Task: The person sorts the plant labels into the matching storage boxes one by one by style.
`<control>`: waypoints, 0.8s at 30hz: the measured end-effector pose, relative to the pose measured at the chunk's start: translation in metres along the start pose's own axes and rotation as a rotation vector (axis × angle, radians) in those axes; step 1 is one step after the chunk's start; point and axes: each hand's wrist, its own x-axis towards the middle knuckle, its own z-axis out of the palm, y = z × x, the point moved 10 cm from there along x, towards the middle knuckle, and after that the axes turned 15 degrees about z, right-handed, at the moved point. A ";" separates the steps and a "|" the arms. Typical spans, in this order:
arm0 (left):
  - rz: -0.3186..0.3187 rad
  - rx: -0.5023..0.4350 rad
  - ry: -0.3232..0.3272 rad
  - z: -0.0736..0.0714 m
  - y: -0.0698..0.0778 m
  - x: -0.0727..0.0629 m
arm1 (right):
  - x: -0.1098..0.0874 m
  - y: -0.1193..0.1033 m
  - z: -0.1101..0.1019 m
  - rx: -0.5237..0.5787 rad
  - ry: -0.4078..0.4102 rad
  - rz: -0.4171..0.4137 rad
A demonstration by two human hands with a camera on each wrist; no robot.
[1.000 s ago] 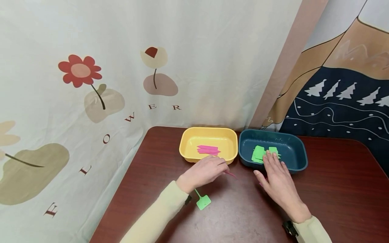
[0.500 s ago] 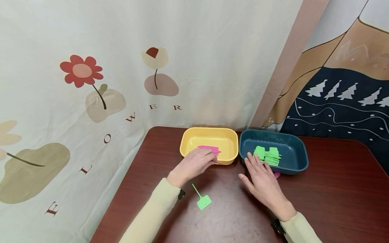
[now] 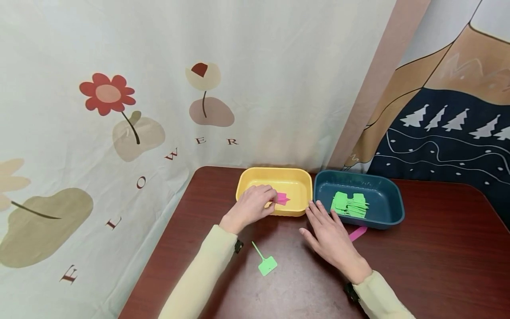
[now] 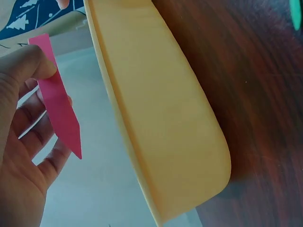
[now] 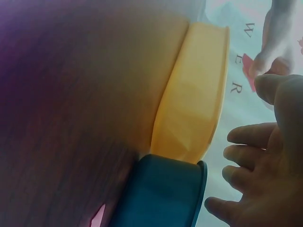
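My left hand (image 3: 252,204) is over the near left part of the yellow basin (image 3: 308,186). Between thumb and fingers it pinches a flat pink plant label (image 4: 59,104) with a pointed end. More pink labels (image 3: 282,199) lie in that basin, partly hidden by this hand. My right hand (image 3: 328,237) has its fingers extended and holds nothing; its fingertips overlap the near corner where the two basins meet. Beside it, another pink label (image 3: 358,233) lies on the table at the dark blue basin (image 3: 398,206), its lower end covered by the hand.
Several green plant labels (image 3: 350,204) are piled inside the dark blue basin. One green T-shaped label (image 3: 267,265) lies on the brown table (image 3: 450,248) between the forearms. Behind the table hangs a printed curtain (image 3: 279,88).
My left hand has carried its pink label up and left, from in front of the basins to over the yellow one. My right hand has slid left off the blue basin, uncovering a pink label.
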 end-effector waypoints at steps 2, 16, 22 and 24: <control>-0.016 -0.012 -0.009 0.003 -0.006 0.002 | 0.001 -0.002 0.001 -0.003 0.009 -0.007; -0.251 -0.095 -0.187 0.036 -0.050 0.013 | 0.003 -0.003 0.007 -0.030 -0.017 0.008; -0.297 -0.126 -0.245 0.050 -0.056 0.015 | 0.002 -0.004 0.008 -0.041 -0.002 -0.002; -0.310 -0.142 -0.267 0.055 -0.057 0.015 | 0.001 -0.004 0.009 -0.040 -0.004 0.000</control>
